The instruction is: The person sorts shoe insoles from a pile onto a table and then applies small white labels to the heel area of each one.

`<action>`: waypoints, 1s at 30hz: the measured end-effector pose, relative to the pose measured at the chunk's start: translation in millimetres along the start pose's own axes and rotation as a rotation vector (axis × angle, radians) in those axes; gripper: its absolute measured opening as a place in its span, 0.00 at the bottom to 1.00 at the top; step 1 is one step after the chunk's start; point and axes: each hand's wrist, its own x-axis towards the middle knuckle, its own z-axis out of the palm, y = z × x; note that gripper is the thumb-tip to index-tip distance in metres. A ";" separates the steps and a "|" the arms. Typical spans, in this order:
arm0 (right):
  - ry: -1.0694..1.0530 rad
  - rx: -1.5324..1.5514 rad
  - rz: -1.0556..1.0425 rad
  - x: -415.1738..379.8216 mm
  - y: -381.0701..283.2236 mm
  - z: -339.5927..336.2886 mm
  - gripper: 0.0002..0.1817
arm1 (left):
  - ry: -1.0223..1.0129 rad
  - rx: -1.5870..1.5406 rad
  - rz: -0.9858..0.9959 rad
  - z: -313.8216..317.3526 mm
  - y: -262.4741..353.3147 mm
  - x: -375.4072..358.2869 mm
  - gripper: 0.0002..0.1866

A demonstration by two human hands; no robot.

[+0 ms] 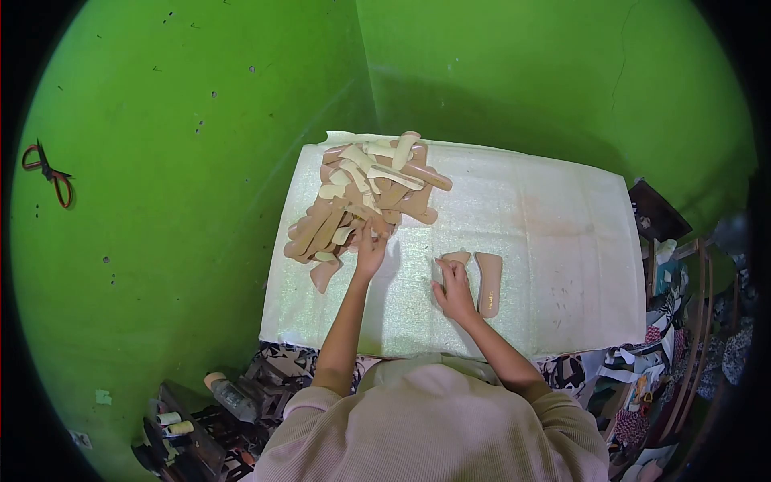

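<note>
Reaching into the pile of tan cut-outs [361, 197] at the far left of the white sheet [562, 241], the left hand [370, 251] has its fingers curled at the pile's near edge; whether they pinch a piece I cannot tell. The right hand [454, 291] lies flat on a small piece [455, 259], pressing it down, just beside a longer piece [489, 283] to its right. The step looks like sorting, taking pieces from the heap and laying them out singly. The next move calls for freeing one piece without dragging others. Scissors [50, 173] hang on the green wall [177, 161], far left.
</note>
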 end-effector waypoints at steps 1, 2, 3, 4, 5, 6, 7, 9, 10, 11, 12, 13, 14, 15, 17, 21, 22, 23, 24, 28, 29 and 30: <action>-0.001 0.007 -0.001 0.8 -1.2 0.2 0.26 | -0.003 0.000 0.012 0.5 0.0 -3.3 0.29; -0.005 0.008 -0.005 1.3 -1.3 0.8 0.25 | -0.012 0.003 0.036 1.0 -0.1 -7.3 0.29; -0.008 0.008 -0.009 1.8 -1.3 1.7 0.25 | -0.021 0.007 0.059 1.0 3.9 -12.1 0.29; -0.012 0.009 -0.012 1.9 -1.5 2.5 0.25 | -0.030 0.011 0.082 1.1 7.8 -17.6 0.29; -0.009 0.006 -0.010 2.0 -2.5 3.1 0.24 | -0.036 0.002 0.074 1.7 11.8 -23.1 0.29; -0.004 0.002 -0.009 2.4 -4.2 3.2 0.24 | -0.041 -0.007 0.065 2.5 17.3 -28.7 0.29; 0.001 -0.003 -0.007 3.0 -5.3 3.5 0.23 | -0.047 -0.016 0.057 2.3 28.3 -33.2 0.29; 0.013 0.029 -0.010 3.4 -5.3 5.3 0.21 | -0.097 -0.037 -0.048 -1.1 58.6 -45.0 0.28; 0.019 0.044 -0.011 3.2 -4.5 6.3 0.20 | -0.121 -0.048 -0.101 -2.5 68.1 -49.4 0.28; 0.042 0.089 -0.003 3.0 -1.8 8.8 0.18 | -0.124 -0.005 -0.026 -1.9 64.0 -52.6 0.27; 0.065 0.133 0.004 3.6 0.4 11.4 0.17 | -0.126 0.038 0.048 -1.7 61.6 -55.4 0.27; 0.087 0.177 0.012 3.1 2.4 12.8 0.16 | -0.128 0.081 0.122 -1.5 59.0 -57.5 0.27; 0.048 0.283 0.135 2.4 4.8 13.0 0.14 | -0.144 0.126 0.186 -1.7 56.3 -59.8 0.26; 0.009 0.387 0.257 4.4 5.0 10.7 0.13 | -0.160 0.170 0.251 -4.1 62.5 -61.9 0.26; -0.018 0.625 0.409 6.2 14.6 12.0 0.12 | -0.210 0.239 0.353 -9.4 74.2 -66.0 0.25; -0.047 1.015 0.588 17.1 18.8 -3.0 0.12 | -0.348 0.323 0.463 -18.6 87.2 -73.2 0.24; -0.105 1.048 0.692 19.7 18.6 -13.5 0.13 | -0.384 0.343 0.482 -20.7 88.5 -74.8 0.24; -0.163 1.079 0.797 20.0 20.9 -19.7 0.14 | -0.415 0.363 0.500 -22.8 89.2 -76.8 0.25; -0.198 1.152 0.791 19.8 24.5 -20.3 0.19 | -0.445 0.383 0.518 -24.7 89.8 -78.8 0.25; -0.394 1.271 0.945 23.5 21.0 -38.3 0.23 | -0.576 0.484 0.599 -32.0 99.1 -82.0 0.27; -0.415 1.238 0.952 24.3 8.1 -48.0 0.23 | -0.596 0.492 0.625 -32.2 99.0 -82.8 0.27; -0.436 1.205 0.958 24.0 0.7 -53.5 0.24 | -0.615 0.501 0.650 -32.2 98.7 -83.7 0.27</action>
